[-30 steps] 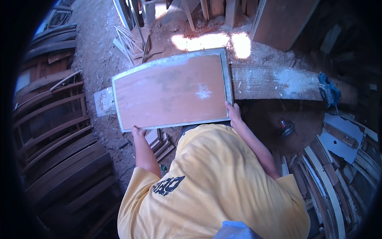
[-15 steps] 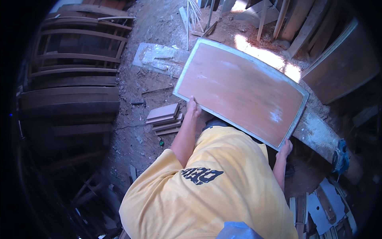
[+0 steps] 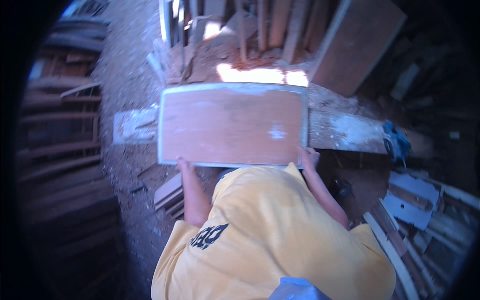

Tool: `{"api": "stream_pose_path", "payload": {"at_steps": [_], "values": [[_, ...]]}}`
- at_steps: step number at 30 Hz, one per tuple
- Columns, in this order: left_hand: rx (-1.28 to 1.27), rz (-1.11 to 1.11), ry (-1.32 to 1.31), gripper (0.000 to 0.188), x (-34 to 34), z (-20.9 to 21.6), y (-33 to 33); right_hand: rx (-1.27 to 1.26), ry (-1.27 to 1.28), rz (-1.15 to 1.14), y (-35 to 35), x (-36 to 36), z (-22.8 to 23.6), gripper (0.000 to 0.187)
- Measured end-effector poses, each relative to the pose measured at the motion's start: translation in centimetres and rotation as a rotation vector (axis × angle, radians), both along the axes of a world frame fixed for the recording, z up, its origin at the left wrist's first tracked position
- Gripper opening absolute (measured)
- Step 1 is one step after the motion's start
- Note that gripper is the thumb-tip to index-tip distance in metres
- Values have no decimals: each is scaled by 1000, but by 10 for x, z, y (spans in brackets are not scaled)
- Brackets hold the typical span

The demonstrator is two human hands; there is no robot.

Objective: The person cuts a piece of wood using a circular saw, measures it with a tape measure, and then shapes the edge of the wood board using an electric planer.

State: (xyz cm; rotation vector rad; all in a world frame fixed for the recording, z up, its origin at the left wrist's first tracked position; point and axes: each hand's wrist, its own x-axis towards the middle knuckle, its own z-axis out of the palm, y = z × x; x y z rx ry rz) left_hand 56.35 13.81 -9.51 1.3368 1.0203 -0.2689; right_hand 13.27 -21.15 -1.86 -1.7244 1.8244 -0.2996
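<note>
A rectangular brown wooden panel (image 3: 230, 125) with a pale border lies in front of me, over a dusty plank bench. My left hand (image 3: 185, 165) grips its near edge close to the left corner, thumb on top. At the near right corner, my right hand (image 3: 309, 158) is closed round the panel's edge. The fingers of both hands are partly hidden beneath the panel. White dusty smudges mark its face, the brightest one toward the right.
A blue power tool (image 3: 396, 142) rests on the bench plank (image 3: 345, 130) at right. Stacked boards (image 3: 169, 192) lie on the ground at left. Curved wooden frames (image 3: 60, 135) are piled far left. Another panel (image 3: 357, 47) leans at the back right. Offcuts (image 3: 410, 205) lie at lower right.
My body and view have turned to the right. The panel, tilted across the view before, now looks level and sits lower and further left. Both hands have kept hold of it.
</note>
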Motion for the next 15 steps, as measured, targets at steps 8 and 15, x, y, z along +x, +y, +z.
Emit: {"api": "stream_pose_path", "payload": {"at_steps": [8, 15], "values": [[-243, -106, -7, 57, 56, 34, 77, 120, 51, 131, 35, 88, 27, 55], [-385, -156, -87, 60, 45, 47, 73, 165, -76, -79, 45, 77, 9, 58]]}}
